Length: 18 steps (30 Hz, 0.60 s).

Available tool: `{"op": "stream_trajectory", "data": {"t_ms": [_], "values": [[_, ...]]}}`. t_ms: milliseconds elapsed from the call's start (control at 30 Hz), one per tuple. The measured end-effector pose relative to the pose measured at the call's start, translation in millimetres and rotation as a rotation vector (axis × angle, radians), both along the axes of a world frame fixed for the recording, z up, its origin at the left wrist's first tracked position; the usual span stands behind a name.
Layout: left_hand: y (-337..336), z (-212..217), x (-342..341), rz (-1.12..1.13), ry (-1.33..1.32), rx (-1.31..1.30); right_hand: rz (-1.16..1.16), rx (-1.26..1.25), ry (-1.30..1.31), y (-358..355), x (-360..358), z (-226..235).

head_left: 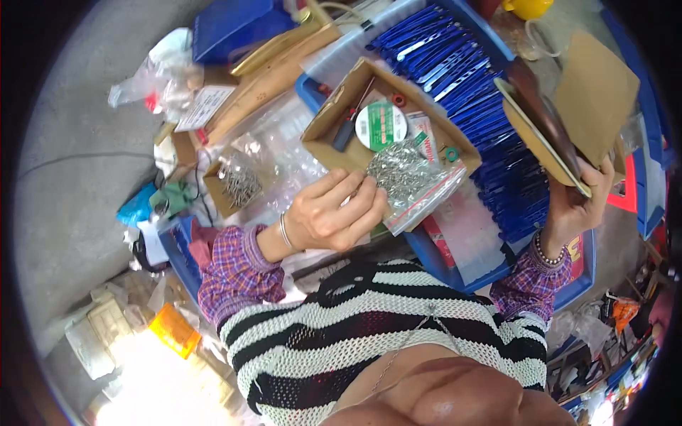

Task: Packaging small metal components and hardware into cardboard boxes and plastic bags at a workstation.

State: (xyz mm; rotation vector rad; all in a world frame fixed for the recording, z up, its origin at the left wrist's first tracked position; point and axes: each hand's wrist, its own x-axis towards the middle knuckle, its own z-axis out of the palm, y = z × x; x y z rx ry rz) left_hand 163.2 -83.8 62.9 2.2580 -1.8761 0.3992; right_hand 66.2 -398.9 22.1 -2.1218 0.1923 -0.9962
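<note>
My left hand [334, 213] is closed, its fingers curled at the left edge of a clear zip bag [405, 174] full of small metal parts. Whatever the fingertips pinch is too small to make out. The bag rests in an open cardboard box [334, 117], beside a round green-and-white spool [381, 126] and a dark-handled tool [344, 135]. At the right my right hand [586, 195] grips the lower end of a dark brown, glossy curved piece with a pale rim [543, 135]. A brown cardboard panel [595, 85] stands right behind that piece.
Many blue strip-like pieces [455, 67] fill a blue tray behind the box and to its right. A small carton of metal pins [240, 186] stands at the left on plastic wrapping. Beyond lie long cardboard pieces [277, 74] and a blue bin [234, 32].
</note>
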Motion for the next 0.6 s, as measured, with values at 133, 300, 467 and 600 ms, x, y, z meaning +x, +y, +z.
{"op": "stream_trajectory", "data": {"t_ms": [133, 300, 467, 600], "values": [[6, 10, -11, -0.005, 0.021, 0.026, -0.086, -0.106, -0.039, -8, -9, 0], [47, 30, -41, 0.164, 0.095, 0.065, 0.018, -0.131, -0.04, -7, -4, -2], [82, 29, -85, 0.361, 0.127, 0.056, 0.05, -0.124, -0.067, -10, -3, -9], [106, 28, -126, 0.494, 0.189, 0.09, 0.036, -0.01, -0.073, -4, -2, -8]]}}
